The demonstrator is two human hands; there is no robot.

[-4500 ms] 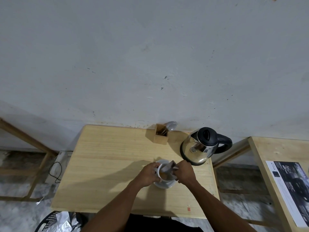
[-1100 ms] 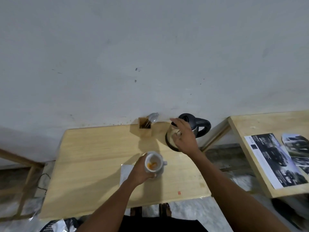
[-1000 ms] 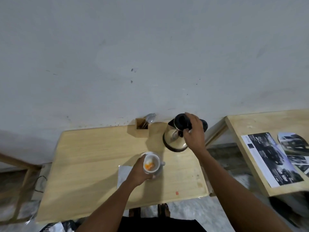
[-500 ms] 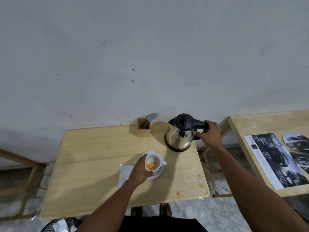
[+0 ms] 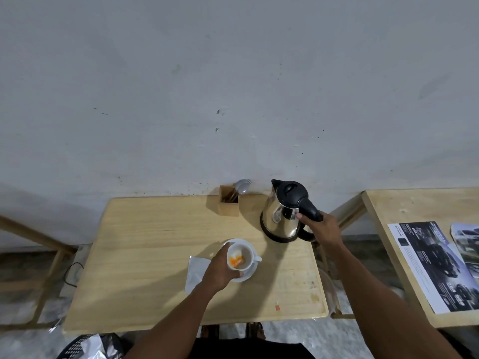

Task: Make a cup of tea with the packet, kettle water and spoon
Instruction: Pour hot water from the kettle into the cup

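Nearest in, left hand [image 5: 220,270] is wrapped round the cup [image 5: 241,258] at centre-table, steadying it on its saucer [image 5: 246,277]; inside, orange-and-white powder sits dry, so the mix is in, no water yet. A white packet or napkin [image 5: 195,270], can't tell which, lies flat at the cup's 9 o'clock, touching the saucer edge. Out at 2 o'clock from the cup, right hand [image 5: 320,226] is clenched on the black handle of the kettle [image 5: 283,216], which looks upright, spout pointing toward the wall. Furthest back, at 12 o'clock, spoon [image 5: 242,188] is parked in the wooden holder [image 5: 228,200], untouched. Call it approx. a third done: pour and stir are left.
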